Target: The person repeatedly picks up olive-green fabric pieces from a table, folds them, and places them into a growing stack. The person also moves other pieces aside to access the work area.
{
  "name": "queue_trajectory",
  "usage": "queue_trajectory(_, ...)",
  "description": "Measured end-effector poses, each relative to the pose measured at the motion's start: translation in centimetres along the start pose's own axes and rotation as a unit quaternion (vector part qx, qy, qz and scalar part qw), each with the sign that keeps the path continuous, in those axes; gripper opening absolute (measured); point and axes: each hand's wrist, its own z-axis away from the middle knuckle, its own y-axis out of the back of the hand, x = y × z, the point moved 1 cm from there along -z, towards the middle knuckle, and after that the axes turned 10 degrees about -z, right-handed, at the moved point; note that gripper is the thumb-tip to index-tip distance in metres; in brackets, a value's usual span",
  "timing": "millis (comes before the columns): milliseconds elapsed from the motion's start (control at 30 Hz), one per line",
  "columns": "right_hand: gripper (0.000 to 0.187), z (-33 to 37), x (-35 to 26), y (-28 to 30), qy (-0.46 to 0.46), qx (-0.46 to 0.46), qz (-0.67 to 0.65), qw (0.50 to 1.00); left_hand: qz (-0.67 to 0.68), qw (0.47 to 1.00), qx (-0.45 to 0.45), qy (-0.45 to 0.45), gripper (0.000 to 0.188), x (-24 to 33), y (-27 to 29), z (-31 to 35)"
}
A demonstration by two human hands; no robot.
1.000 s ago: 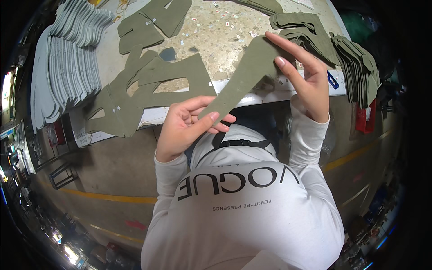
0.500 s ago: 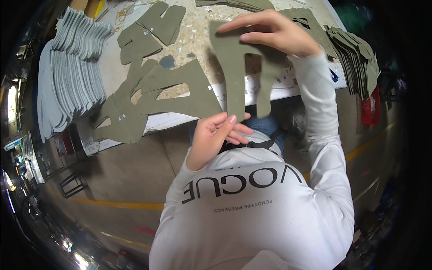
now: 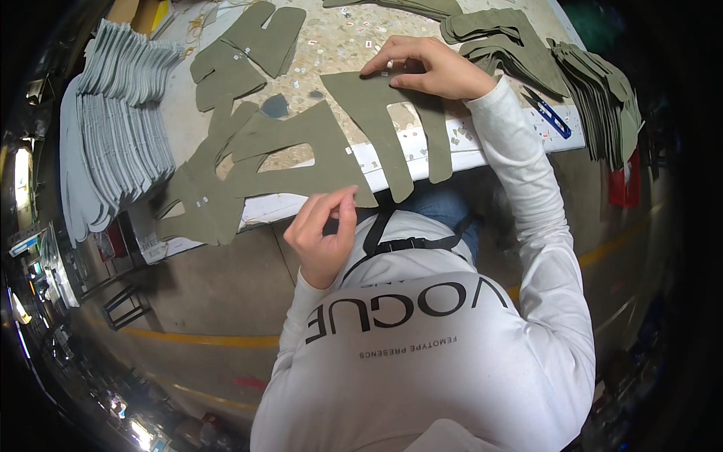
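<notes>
You have two hands (image 3: 324,233); you touch one two-pronged olive piece (image 3: 388,147). You face one worktable (image 3: 335,45), one pair of blue snips (image 3: 553,117); you wear one buckle (image 3: 401,245).

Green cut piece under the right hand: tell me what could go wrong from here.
The prong tips of the green piece jut past the front edge of the table, so clothing could catch them and drag it askew. Small loose tags lie scattered on the tabletop; one might slip beneath the piece. The blue-handled snips lie near the right sleeve and that edge, so a sweep could knock them off.
</notes>
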Motion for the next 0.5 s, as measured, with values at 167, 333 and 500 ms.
queue_trajectory(167,0.033,-0.2,0.3,-0.2,0.01,0.008,0.014,1.0,-0.07,0.996,0.033,-0.04,0.014,-0.7,-0.3,-0.6)
queue_trajectory(333,0.031,-0.4,0.4,-0.7,0.064,0.059,0.04,0.995,-0.131,0.988,0.008,-0.087,0.019,-1.5,-0.8,-0.4)
queue_trajectory(500,0.031,-0.5,0.4,-0.9,0.075,0.088,0.083,0.99,-0.136,0.987,0.006,-0.084,0.018,-1.8,-0.9,-0.3)
